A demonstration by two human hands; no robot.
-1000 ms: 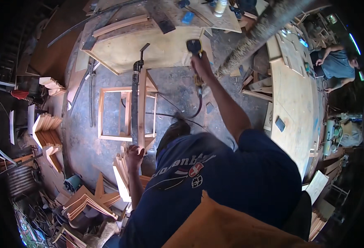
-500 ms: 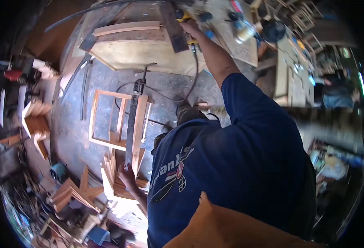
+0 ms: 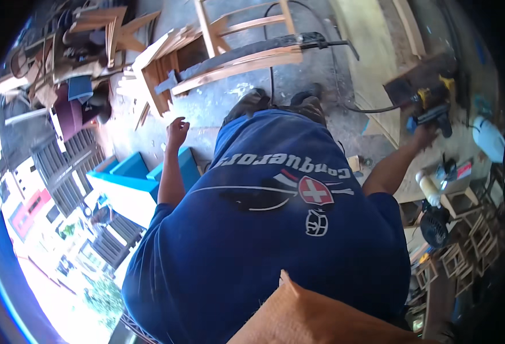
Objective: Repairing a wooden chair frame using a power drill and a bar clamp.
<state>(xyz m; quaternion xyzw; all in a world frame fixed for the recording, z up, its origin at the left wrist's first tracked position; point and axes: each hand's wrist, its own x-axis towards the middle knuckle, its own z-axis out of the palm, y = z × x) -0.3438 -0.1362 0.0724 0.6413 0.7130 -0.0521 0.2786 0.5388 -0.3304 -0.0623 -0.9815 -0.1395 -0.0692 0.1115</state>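
Note:
My left hand (image 3: pixel 177 132) is raised off the floor with nothing in it, its fingers loosely bent and apart. Beyond it lies a long dark bar clamp (image 3: pixel 235 55), along the wooden rail (image 3: pixel 238 70) of a light wooden frame (image 3: pixel 252 25). At the right, my right hand (image 3: pixel 425 137) is closed on a dark blue, drill-shaped power tool (image 3: pixel 430 114); its fingers are partly hidden. Just beyond that tool, a yellow and black air tool (image 3: pixel 423 96) with a hose rests by a dark board (image 3: pixel 402 86).
Stacked wooden pieces (image 3: pixel 159 71) stand left of the frame. A pale panel (image 3: pixel 364 51) lies on the far right side. Near my left arm is a blue and white piece of furniture (image 3: pixel 127 186). A small black fan (image 3: pixel 434 228) and a white jug (image 3: pixel 487 137) are on the right.
The view has swung round. My left hand has let go of the bar clamp's end and come away. My right hand has moved from the yellow air tool to the blue power tool.

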